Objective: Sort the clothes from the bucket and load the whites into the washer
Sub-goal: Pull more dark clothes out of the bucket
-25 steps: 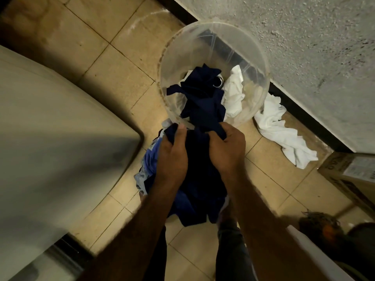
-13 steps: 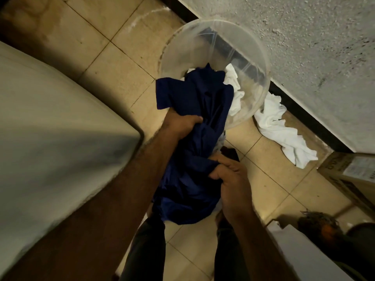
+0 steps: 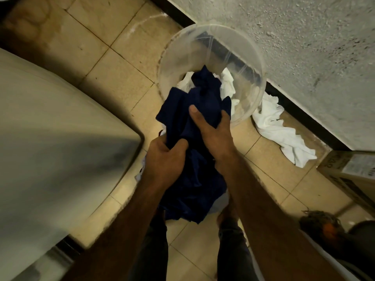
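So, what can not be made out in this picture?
Head view:
Bottom of the bucket: hidden by the navy garment and white clothes; the number of whites left is unclear.
The washer: blurred, cut off by the left edge; no opening shows.
The cardboard box label: too small, cut by the right edge.

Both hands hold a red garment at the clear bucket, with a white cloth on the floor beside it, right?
Not red: the head view shows the garment is navy blue. The left hand and right hand do hold it at the clear bucket.
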A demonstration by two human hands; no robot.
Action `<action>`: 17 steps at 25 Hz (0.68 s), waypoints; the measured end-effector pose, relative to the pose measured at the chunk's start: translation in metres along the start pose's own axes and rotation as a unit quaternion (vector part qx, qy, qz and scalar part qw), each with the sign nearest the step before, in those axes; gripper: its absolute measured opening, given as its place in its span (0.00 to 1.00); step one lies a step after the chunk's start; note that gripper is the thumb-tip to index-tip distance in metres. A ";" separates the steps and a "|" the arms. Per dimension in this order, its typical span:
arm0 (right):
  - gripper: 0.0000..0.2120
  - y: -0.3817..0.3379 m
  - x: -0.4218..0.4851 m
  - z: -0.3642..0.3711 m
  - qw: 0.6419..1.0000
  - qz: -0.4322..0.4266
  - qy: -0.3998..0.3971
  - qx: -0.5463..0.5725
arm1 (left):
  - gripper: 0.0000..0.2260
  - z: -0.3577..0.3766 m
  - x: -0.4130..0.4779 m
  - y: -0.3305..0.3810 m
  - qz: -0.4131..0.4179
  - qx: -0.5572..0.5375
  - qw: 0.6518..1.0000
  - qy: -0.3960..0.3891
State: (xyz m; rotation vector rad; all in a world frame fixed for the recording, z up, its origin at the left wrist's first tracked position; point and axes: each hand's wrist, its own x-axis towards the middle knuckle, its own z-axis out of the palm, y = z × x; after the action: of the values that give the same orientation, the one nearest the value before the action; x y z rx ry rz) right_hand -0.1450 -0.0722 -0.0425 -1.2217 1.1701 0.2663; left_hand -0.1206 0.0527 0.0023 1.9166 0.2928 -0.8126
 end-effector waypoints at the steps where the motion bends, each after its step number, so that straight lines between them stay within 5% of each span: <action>1: 0.57 -0.006 0.007 0.002 1.000 0.004 0.004 0.015 | 0.07 -0.002 -0.007 0.000 0.009 -0.013 1.000 -0.002; 4: 0.44 -0.016 0.026 0.003 0.997 0.020 0.046 0.055 | 0.12 -0.008 -0.022 -0.001 0.025 -0.046 0.999 0.012; 7: 0.10 -0.009 0.030 0.001 0.999 0.016 0.032 0.020 | 0.14 -0.011 -0.026 -0.006 0.018 -0.062 0.998 0.010; 8: 0.07 -0.007 0.023 0.002 0.999 0.013 0.028 0.009 | 0.14 -0.011 -0.025 -0.006 0.008 -0.068 0.998 0.011; 11: 0.20 0.001 0.006 -0.005 0.999 -0.002 0.043 0.011 | 0.13 -0.012 -0.017 -0.004 -0.034 -0.149 0.988 -0.015; 14: 0.15 0.014 -0.017 -0.015 0.998 0.001 0.052 0.043 | 0.14 -0.016 0.000 0.001 -0.083 -0.287 0.950 -0.088; 17: 0.09 0.029 -0.041 -0.019 0.980 0.074 0.048 0.180 | 0.16 -0.023 0.014 0.003 -0.108 -0.309 0.939 -0.104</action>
State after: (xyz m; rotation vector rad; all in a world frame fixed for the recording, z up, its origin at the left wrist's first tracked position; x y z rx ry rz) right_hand -0.1941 -0.0601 -0.0243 -0.8399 1.3286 0.0998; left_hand -0.0996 0.0689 0.0018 1.2117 0.5627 -0.9265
